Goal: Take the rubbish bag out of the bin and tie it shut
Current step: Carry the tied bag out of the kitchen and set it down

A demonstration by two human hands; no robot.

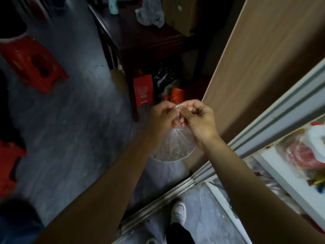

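Observation:
A clear plastic rubbish bag point(173, 147) hangs in the air above the grey floor, its neck gathered into a twisted strand. My left hand point(162, 117) and my right hand point(198, 118) are both pinched on that gathered top, fingertips close together around a small loop of plastic. The bag's round body bulges below my hands and holds small dark bits. No bin can be told apart in view.
A dark wooden table point(149, 37) stands ahead with red packets point(142, 89) and a black bag point(164, 77) beneath it. Red plastic stools point(33, 66) sit on the left. A wooden panel point(260, 60) and a sliding-door track point(158, 205) lie to the right. My white shoe point(179, 213) is below.

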